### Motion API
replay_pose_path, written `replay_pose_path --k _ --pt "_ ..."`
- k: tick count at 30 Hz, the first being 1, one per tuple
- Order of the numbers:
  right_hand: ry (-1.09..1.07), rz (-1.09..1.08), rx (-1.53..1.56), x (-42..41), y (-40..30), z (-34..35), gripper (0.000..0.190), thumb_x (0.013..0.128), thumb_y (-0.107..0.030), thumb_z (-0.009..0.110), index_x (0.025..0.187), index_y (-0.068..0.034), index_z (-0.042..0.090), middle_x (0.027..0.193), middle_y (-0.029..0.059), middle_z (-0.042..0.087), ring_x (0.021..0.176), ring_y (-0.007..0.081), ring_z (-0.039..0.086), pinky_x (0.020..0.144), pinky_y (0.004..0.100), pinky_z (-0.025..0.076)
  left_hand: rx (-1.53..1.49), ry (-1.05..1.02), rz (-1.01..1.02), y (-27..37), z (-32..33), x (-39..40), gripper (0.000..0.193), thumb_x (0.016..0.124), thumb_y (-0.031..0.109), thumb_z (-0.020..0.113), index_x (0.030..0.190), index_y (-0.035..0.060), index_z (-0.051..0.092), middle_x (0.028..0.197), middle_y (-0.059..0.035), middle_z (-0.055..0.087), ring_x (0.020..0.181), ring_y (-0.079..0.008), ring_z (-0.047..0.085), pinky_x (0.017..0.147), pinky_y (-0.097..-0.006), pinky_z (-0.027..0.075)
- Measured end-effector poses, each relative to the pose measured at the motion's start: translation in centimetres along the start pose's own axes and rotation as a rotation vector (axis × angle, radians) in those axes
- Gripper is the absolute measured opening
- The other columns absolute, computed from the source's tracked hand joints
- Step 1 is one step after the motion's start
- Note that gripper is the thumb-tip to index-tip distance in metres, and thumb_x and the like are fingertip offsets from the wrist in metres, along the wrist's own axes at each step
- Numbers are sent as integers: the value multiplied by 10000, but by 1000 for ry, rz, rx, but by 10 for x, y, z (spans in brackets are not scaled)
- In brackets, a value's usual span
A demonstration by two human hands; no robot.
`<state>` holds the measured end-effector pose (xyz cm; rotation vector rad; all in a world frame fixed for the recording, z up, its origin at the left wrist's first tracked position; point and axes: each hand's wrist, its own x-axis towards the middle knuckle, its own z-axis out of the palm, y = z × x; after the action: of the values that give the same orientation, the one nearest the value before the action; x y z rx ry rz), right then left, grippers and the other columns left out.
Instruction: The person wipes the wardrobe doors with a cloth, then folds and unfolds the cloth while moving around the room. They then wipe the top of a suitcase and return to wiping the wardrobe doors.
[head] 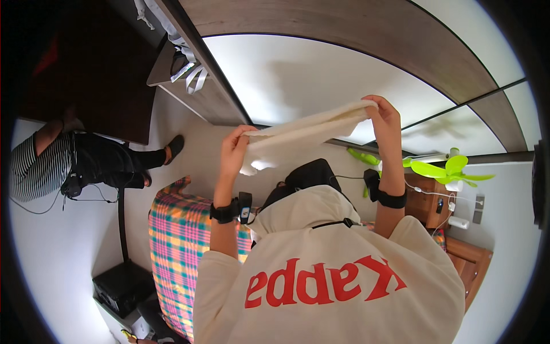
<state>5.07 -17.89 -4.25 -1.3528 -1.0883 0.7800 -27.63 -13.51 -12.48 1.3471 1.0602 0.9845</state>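
Note:
A cream cloth (305, 133), fuzzy along its upper edge, hangs stretched between my two hands in front of my chest. My left hand (234, 148) pinches its left end between thumb and fingers. At the opposite, higher end, my right hand (383, 118) grips the gathered corner. The lower edge sags free and looks ragged near the left. What kind of article the cloth is, I cannot tell. Black straps with small devices circle both my forearms.
Wardrobe doors (322, 73) with pale panels stand ahead. A checked bedcover (184, 241) lies left of and behind me. A green-bladed fan (447, 170) is at right, near a wooden cabinet (423, 193). A person in a striped top (43, 165) is at the far left, by a dark surface (103, 77).

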Motion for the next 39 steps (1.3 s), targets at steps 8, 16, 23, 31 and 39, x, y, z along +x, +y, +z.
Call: replay_pose_path --k 8,16,23,31,39 --pt "-145 94 30 2 2 8 296 835 -44 563 1123 21 592 967 36 621 885 106 558 812 239 438 122 -76 -81 -15 -14 -23 236 913 90 450 1073 -3 595 750 10 540 684 -57 457 623 -203 383" --pt "-257 125 -56 10 0 28 391 761 7 547 1149 8 594 938 43 608 866 116 557 784 242 438 140 67 -82 -29 -35 -38 242 923 101 465 1111 -2 578 754 5 519 684 -74 458 625 -219 392" --pt "-238 24 54 12 -12 49 345 739 39 546 1075 -5 610 949 39 598 878 111 551 793 249 441 188 185 3 -23 -45 -45 191 955 118 436 1086 9 521 689 -26 495 639 -102 457 611 -249 400" --pt "-223 -1 -52 8 -11 37 143 779 35 496 892 -1 575 810 20 605 760 105 577 727 230 455 361 123 -26 -22 -35 -41 186 950 116 420 1074 13 514 619 -73 509 562 -183 490 568 -309 418" --pt "-185 -80 -323 -3 -12 31 108 802 40 473 847 -16 554 764 50 580 677 131 567 612 243 473 255 287 -59 -44 -34 -28 219 958 114 421 1085 -32 523 599 -9 439 558 -72 402 515 -257 357"
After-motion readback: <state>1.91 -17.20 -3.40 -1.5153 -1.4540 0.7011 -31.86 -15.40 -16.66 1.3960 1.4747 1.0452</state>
